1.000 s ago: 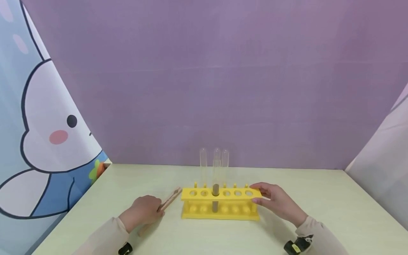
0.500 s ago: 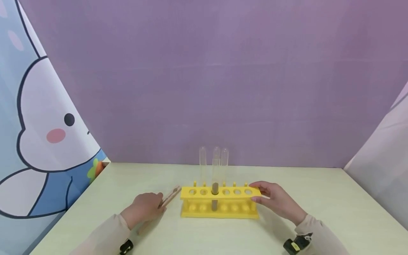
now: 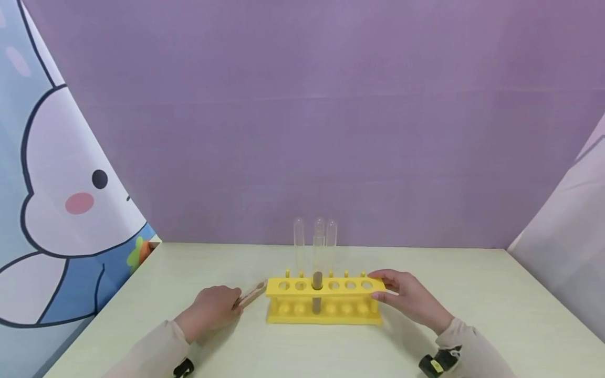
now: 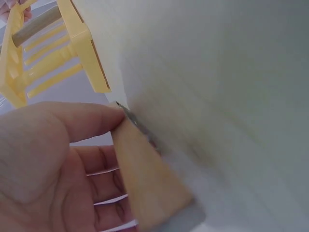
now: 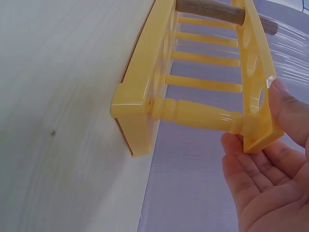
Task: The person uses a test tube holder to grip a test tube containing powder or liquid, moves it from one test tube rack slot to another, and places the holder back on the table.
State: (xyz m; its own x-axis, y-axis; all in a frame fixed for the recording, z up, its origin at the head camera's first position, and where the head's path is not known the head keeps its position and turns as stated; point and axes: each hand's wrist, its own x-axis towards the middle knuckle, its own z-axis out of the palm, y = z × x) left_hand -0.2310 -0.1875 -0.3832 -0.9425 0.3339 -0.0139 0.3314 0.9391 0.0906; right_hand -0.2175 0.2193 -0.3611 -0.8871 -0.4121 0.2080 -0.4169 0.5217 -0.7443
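Pale beige sleeves; black wrist devices (the right one with a yellow patch).

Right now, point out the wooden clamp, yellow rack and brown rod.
Wooden clamp (image 4: 147,176): left wrist view, on its flat side.
Yellow rack (image 3: 326,293): head view, front of its top shelf.
Brown rod (image 5: 212,10): right wrist view, stretch inside the rack.

In the head view, the left hand hides the near end of the wooden clamp; sleeves run off nearside
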